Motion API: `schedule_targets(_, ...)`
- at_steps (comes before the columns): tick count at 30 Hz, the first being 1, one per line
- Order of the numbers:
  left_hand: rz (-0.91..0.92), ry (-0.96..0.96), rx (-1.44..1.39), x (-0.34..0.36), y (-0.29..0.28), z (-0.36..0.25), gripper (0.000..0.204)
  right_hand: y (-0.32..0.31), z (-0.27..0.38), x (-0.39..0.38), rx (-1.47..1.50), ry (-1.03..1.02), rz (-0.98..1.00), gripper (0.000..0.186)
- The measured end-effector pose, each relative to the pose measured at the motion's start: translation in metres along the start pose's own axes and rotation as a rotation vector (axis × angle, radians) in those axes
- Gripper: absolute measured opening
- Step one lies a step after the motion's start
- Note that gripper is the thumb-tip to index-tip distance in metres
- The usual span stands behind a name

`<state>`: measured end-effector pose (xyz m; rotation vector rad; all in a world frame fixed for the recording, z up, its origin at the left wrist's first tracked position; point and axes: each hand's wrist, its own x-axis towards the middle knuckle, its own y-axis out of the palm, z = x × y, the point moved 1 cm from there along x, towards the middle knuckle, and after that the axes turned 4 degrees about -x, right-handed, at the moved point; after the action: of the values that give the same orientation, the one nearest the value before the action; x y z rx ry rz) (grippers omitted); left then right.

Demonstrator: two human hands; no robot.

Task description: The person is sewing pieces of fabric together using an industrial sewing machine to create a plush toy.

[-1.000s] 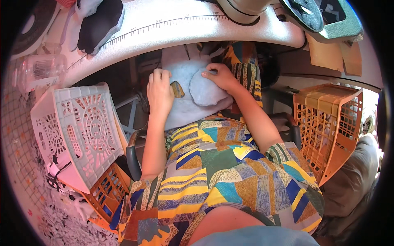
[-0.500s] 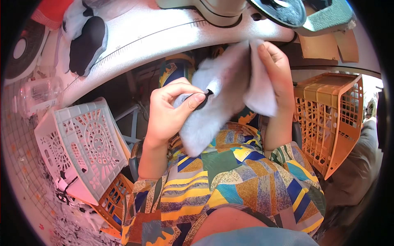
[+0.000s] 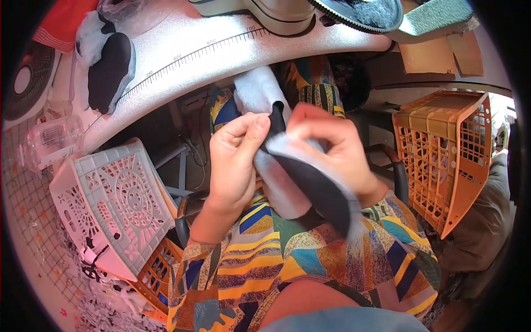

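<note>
A limp piece of fuzzy pale grey fabric with a black side [image 3: 315,180] hangs between my hands over my lap. My left hand [image 3: 238,149] is closed, pinching the fabric's black edge between thumb and forefinger. Blurred by motion, my right hand [image 3: 334,149] is closed on the fabric just beside it. Below my right hand a flap hangs down, its black side facing up. More of the grey cloth stretches away beyond my left hand toward the table edge. A similar black shape with a pale fuzzy rim [image 3: 112,72] lies on the pale worktable [image 3: 182,47], which bears a ruler scale.
A machine base [image 3: 276,16] and a round toothed plate with grey fluff [image 3: 370,14] stand at the far edge. White [image 3: 133,193] and orange [image 3: 437,160] plastic crates flank my lap. A clear plastic jar [image 3: 52,141] sits at the left, near a black round fan-like grille [image 3: 25,83].
My right hand has come down and left, close to my left hand. The fabric has turned, so its black side now shows. The view has shifted slightly.
</note>
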<state>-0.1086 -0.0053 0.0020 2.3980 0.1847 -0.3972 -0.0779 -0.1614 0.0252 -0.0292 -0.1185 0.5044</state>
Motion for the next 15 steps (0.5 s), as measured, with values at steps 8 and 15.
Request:
schedule_targets(8, 0.016, -0.026, 0.089, -0.012, 0.004, -0.011, 0.017, 0.006, -0.001, 0.003, -0.110, 0.053, -0.144, 0.018)
schedule_targets(15, 0.094, 0.126, 0.257, -0.015, 0.007, -0.014, 0.019, 0.004, -0.001, 0.001, 0.068, 0.155, -0.133, 0.018)
